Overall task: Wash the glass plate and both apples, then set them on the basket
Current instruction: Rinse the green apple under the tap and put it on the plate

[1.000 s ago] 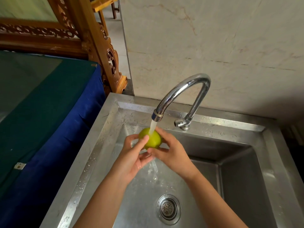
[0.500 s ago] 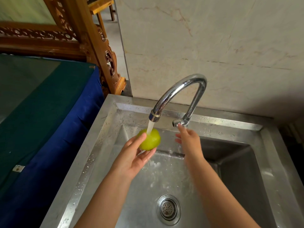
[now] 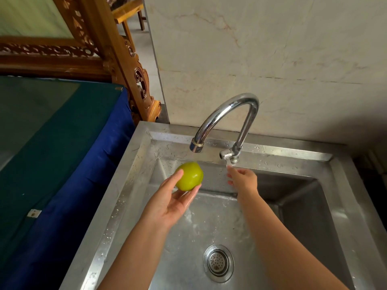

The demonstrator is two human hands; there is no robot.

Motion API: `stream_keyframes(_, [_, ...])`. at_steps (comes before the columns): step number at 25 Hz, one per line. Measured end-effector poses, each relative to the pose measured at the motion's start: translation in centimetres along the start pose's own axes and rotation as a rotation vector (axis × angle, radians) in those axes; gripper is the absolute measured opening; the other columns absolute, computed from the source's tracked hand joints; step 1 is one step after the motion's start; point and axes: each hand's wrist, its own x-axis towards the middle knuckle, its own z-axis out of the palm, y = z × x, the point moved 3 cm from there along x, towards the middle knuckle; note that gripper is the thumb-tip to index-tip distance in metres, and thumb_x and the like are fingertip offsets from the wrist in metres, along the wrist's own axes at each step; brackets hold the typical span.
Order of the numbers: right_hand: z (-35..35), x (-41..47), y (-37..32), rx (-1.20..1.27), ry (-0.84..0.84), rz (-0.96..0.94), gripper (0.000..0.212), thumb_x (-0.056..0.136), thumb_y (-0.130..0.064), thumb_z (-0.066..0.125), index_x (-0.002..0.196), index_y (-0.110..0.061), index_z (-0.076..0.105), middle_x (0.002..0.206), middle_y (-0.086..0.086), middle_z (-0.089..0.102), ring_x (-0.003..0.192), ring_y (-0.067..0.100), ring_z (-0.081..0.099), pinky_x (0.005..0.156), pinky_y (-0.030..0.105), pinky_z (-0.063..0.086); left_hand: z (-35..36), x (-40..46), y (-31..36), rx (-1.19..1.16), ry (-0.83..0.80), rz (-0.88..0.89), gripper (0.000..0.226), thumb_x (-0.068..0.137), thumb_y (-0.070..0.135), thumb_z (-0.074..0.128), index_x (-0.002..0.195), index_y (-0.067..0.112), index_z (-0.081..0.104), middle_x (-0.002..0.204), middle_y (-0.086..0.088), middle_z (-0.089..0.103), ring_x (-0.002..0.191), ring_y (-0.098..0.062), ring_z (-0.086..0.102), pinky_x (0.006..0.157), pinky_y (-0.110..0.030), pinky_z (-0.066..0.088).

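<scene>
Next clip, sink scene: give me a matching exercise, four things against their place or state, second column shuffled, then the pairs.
Things:
1. green apple
2. right hand
3. faucet spout
4. drain strainer

States:
A. at the tap handle
B. set in the sink floor
C. no water running from it
D. held in the left hand

Pairs: 1-D, 2-A, 3-C, 4-B

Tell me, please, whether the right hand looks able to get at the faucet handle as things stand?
Probably yes: the right hand is empty, its fingertips right at the faucet handle, with nothing between them. The left hand holds the green apple off to the side.
</scene>
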Motion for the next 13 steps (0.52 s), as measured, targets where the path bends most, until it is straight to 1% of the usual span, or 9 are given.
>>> stream_keyframes(2, [-0.6,-0.9,0.5,-0.136,0.011,0.019,0.038,0.080,-0.037,0.066,0.103,-0.007,0.060,0.094,0.007,0.066,0.094,0.025,0.064,0.085,0.037,0.050,-0.4,-0.7,0.0,0.028,0.014,0.032,0.050,0.081,0.014,0.065,0.127,0.004,0.049,0.129,-0.027,0.051,0.105,-0.037,0.061,0.064,-0.039,0.059])
stream_keyframes(3, [-0.9,-1.8,0.4,-0.208,0.012,-0.024,0.040,0.080,-0.035,0.067,0.108,-0.008,0.058,0.103,0.009,0.065,0.100,0.025,0.062,0.086,0.037,0.048,-0.5,-1.2,0.1,0.080,0.021,0.071,0.043,0.082,0.012,0.064,0.122,0.006,0.051,0.128,-0.025,0.053,0.103,-0.035,0.061,0.064,-0.037,0.059])
stream_keyframes(4, [-1.0,-3.3,0.0,-0.227,-0.036,-0.087,0.040,0.080,-0.032,0.067,0.111,-0.010,0.057,0.109,0.010,0.063,0.102,0.025,0.060,0.086,0.036,0.047,-0.5,-1.8,0.1,0.169,0.023,0.126,0.034,0.082,0.010,0.063,0.115,0.010,0.055,0.126,-0.022,0.054,0.099,-0.032,0.061,0.064,-0.035,0.060])
stream_keyframes(5, [-1.0,-5.2,-0.5,-0.184,-0.147,-0.155,0.035,0.081,-0.029,0.067,0.111,-0.013,0.059,0.112,0.009,0.063,0.102,0.023,0.060,0.084,0.035,0.047,-0.3,-2.7,0.3,0.292,0.024,0.193,0.027,0.082,0.008,0.063,0.107,0.015,0.057,0.121,-0.019,0.057,0.095,-0.028,0.062,0.065,-0.034,0.061])
stream_keyframes(6, [-0.7,-7.1,-0.7,-0.115,-0.303,-0.189,0.029,0.081,-0.027,0.067,0.109,-0.019,0.061,0.111,0.007,0.064,0.098,0.019,0.061,0.081,0.032,0.048,-0.3,-3.1,0.4,0.440,0.027,0.269,0.027,0.080,0.005,0.065,0.101,0.021,0.059,0.117,-0.015,0.059,0.091,-0.024,0.062,0.065,-0.032,0.058])
stream_keyframes(8, [-0.7,-11.2,-1.6,-0.048,-0.611,-0.210,0.027,0.081,-0.029,0.067,0.108,-0.029,0.062,0.106,-0.003,0.068,0.092,0.010,0.063,0.078,0.026,0.047,0.0,-4.6,0.5,0.777,0.015,0.423,0.037,0.075,0.002,0.069,0.099,0.029,0.061,0.113,-0.010,0.063,0.092,-0.018,0.062,0.067,-0.023,0.052])
stream_keyframes(9, [-1.0,-12.7,-2.0,-0.074,-0.699,-0.228,0.032,0.080,-0.031,0.068,0.111,-0.030,0.061,0.104,-0.007,0.070,0.091,0.007,0.063,0.077,0.024,0.046,0.3,-5.6,0.5,0.922,-0.003,0.491,0.043,0.073,0.001,0.070,0.101,0.032,0.060,0.114,-0.007,0.064,0.095,-0.016,0.062,0.069,-0.020,0.051])
stream_keyframes(11, [-2.0,-15.1,-3.5,-0.123,-0.748,-0.280,0.036,0.080,-0.033,0.068,0.115,-0.028,0.061,0.102,-0.008,0.071,0.089,0.006,0.062,0.077,0.023,0.046,1.0,-7.8,0.3,1.149,-0.048,0.607,0.056,0.067,0.002,0.073,0.102,0.042,0.056,0.115,0.000,0.063,0.102,-0.011,0.061,0.078,-0.019,0.052])
stream_keyframes(13, [-3.2,-16.8,-4.8,-0.109,-0.744,-0.285,0.036,0.080,-0.027,0.070,0.113,-0.018,0.061,0.100,-0.001,0.071,0.088,0.012,0.063,0.080,0.031,0.050,1.6,-9.9,-0.2,1.307,-0.106,0.680,0.066,0.064,0.006,0.075,0.106,0.049,0.049,0.117,0.006,0.060,0.108,-0.008,0.059,0.087,-0.025,0.053])
